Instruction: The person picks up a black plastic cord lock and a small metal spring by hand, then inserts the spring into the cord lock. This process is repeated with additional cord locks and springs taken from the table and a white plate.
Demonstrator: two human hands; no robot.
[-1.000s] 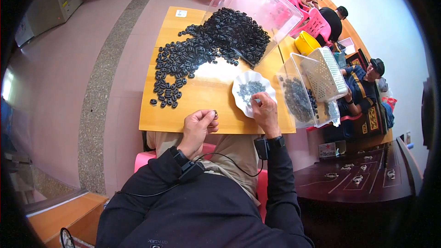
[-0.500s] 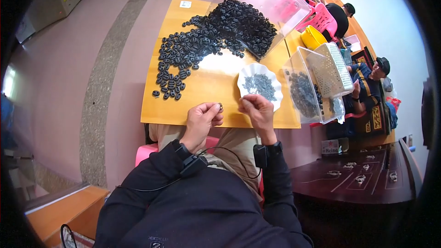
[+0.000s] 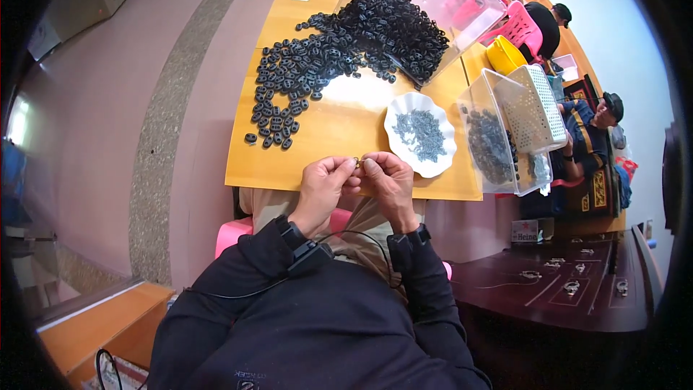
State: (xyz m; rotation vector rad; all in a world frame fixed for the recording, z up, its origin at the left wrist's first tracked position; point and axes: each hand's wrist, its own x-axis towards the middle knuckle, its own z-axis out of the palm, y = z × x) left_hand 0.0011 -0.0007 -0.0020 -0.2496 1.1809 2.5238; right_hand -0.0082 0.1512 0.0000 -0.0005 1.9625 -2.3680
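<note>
My left hand point(image 3: 323, 184) pinches a small black piece point(image 3: 356, 163) between thumb and fingertips, just above the table's near edge. It looks like one of the oval two-holed black pieces point(image 3: 278, 112) spread over the table. My right hand point(image 3: 392, 184) meets it from the other side, thumb and forefinger pinched at the same piece. Anything tiny inside that pinch is hidden. Beyond my right hand is a white scalloped plate point(image 3: 442, 165) holding many small grey bits, too small to make out. A large heap of black pieces point(image 3: 393, 29) rises at the far side.
A clear plastic bin point(image 3: 473, 22) lies tipped behind the heap. Right of the plate stand a clear box point(image 3: 485, 186) with dark pieces and a white perforated basket point(image 3: 534, 105). Farther right are a yellow bowl point(image 3: 505, 55), pink chairs point(image 3: 521, 29) and seated people.
My right hand has moved left from the plate's near rim and now meets my left hand at the small black piece. The whole view has shifted slightly.
</note>
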